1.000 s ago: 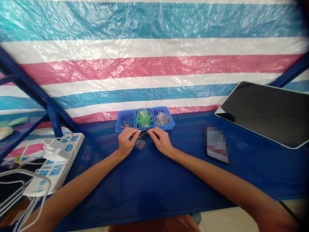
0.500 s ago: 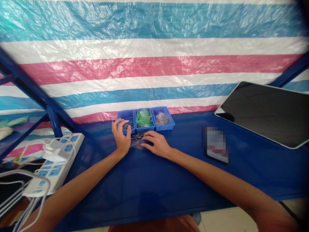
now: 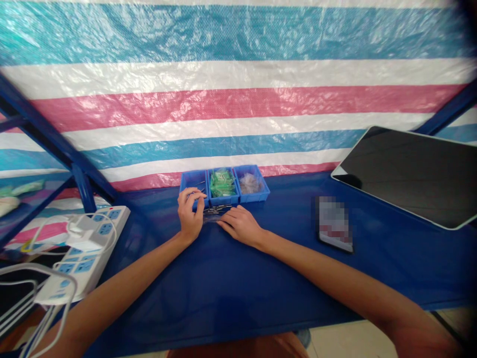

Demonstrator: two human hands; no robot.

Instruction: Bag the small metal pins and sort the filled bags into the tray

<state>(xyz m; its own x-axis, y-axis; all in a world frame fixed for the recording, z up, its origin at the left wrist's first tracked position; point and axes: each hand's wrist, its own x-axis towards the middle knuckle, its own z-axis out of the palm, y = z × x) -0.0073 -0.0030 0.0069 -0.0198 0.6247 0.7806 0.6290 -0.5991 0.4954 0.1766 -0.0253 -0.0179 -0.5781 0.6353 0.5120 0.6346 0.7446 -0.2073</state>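
My left hand (image 3: 191, 215) rests by the front of the left blue bin (image 3: 194, 177), fingers loosely bent and slightly apart, nothing visible in them. Its fingertips hide part of that bin, where a few thin metal rods like drill bits show. Across from it, my right hand (image 3: 242, 226) pinches the edge of a small clear plastic bag (image 3: 211, 218) lying on the table. Just behind the bag is a small pile of thin metal bits (image 3: 219, 209), between the two hands and in front of the bins.
The middle bin (image 3: 223, 200) holds green packets; the right bin (image 3: 263, 195) holds clear bags. A blurred-out phone (image 3: 335, 226) lies to the right, before a large dark-screened panel (image 3: 413, 174). White power strips (image 3: 89, 268) with cables stand at the left. A striped sheet (image 3: 238, 104) hangs behind.
My left hand's fingers have bent inward and shifted right, closer to the thumb. My right hand's fingers have drawn together and lowered over the bag, which now looks flatter.
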